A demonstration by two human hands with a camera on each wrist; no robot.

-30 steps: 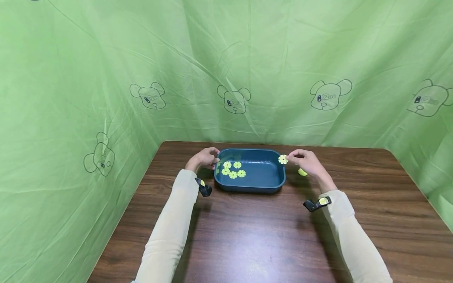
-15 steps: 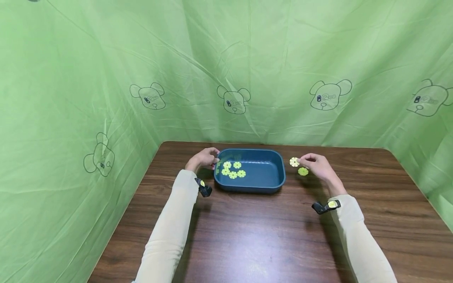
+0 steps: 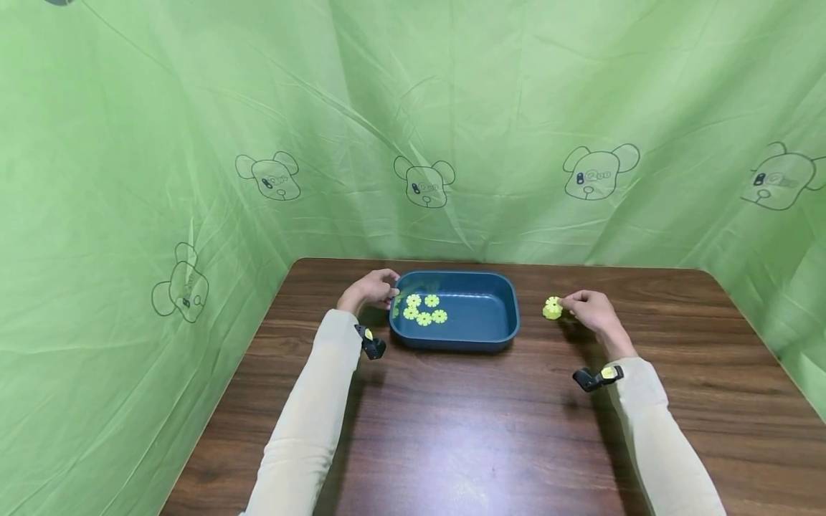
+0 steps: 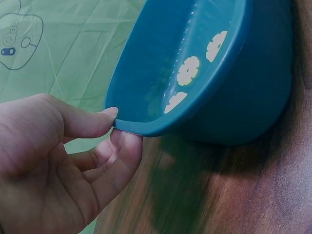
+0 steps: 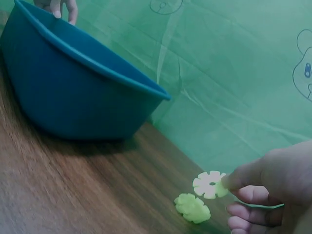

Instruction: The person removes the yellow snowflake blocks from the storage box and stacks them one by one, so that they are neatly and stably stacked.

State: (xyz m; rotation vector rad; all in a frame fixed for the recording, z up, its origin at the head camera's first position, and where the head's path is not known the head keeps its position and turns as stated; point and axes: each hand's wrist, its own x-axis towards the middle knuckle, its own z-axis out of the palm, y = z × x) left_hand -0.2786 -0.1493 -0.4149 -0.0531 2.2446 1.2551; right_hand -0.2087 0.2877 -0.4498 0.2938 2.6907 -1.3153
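A dark blue rectangular plastic basin (image 3: 480, 345) stands on the table. Its left rim is pinched by my left hand (image 3: 371, 287), thumb inside and fingers outside in the left wrist view. Several yellow-green notched, flower-shaped discs (image 3: 424, 319) lie on the basin's floor toward the left. Right of the basin, my right hand (image 3: 596, 312) pinches one flower-shaped disc (image 5: 205, 185) by its edge between thumb and finger. Just below it, close in the right wrist view, more yellow-green flower-shaped plastic (image 5: 192, 208) lies on the wood. The right hand's other fingers are curled loosely.
The brown wood-grain table (image 3: 426, 423) reaches toward me and to both sides. Behind and left of it hangs a green curtain (image 3: 361, 129) printed with bear heads. Each wrist wears a black camera mount (image 3: 598, 378).
My right hand has moved right from the basin's right rim, carrying the pinched disc, and down over the flower-shaped plastic on the table. The left hand and basin have stayed in place.
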